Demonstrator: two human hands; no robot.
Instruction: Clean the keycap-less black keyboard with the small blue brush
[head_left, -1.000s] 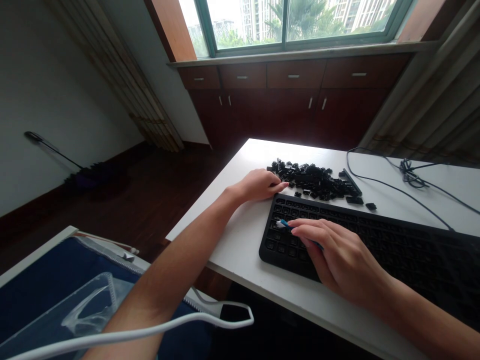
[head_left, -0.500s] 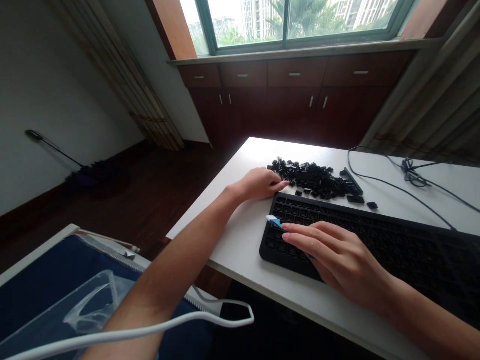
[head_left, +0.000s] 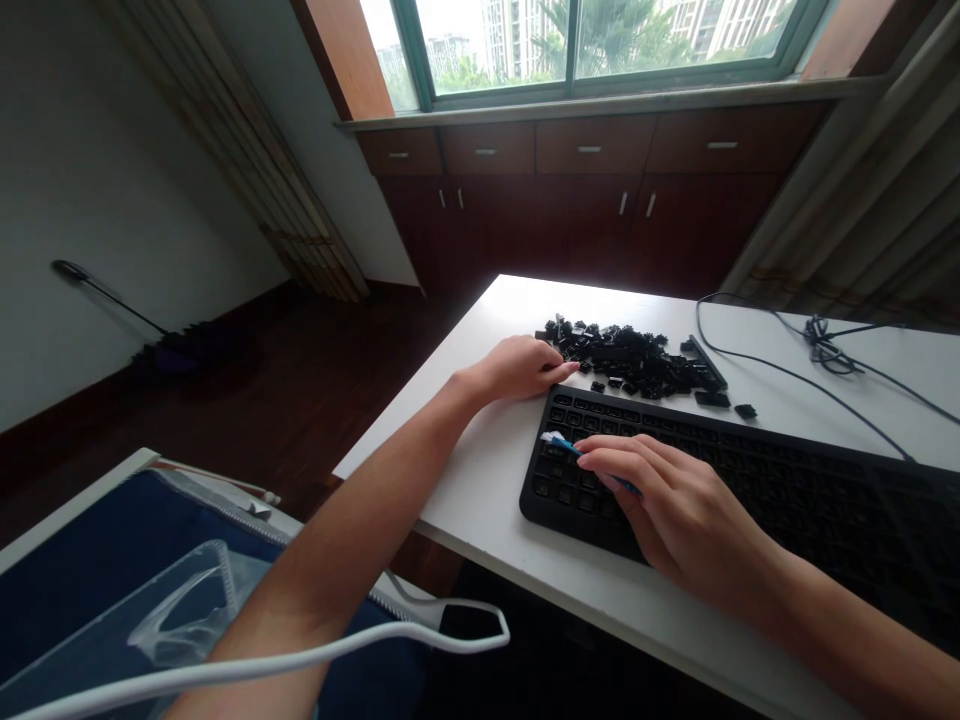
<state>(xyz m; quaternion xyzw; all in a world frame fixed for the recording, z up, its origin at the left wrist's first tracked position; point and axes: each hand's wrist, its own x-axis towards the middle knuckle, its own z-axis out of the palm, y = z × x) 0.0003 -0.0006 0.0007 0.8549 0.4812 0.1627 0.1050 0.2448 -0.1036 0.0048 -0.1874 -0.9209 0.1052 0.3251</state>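
A black keyboard [head_left: 622,420] with its keycaps off lies along the white table, its left end nearest me. My right hand [head_left: 675,500] is closed around a blue toothbrush [head_left: 561,442], whose white bristles are over the bare key sockets at the keyboard's left end. Beside the keyboard's far left corner, my left hand [head_left: 521,366] rests on the table. Its fingers are loosely bent and its thumb is stretched out apart from them, with nothing visible in between. Right by its fingertips is a pile of loose black keycaps [head_left: 630,355].
A black cable [head_left: 825,350] lies coiled on the white table [head_left: 465,480] at the far right. Below left, a white tubular frame [head_left: 420,632] crosses in front of a dark blue zipped fabric [head_left: 97,530]. Wooden cabinets [head_left: 517,225] stand under the window.
The toothbrush head has shifted slightly right along the left-end sockets, and my right hand's fingers have bent and tilted a little with it. My left hand has stayed in place.
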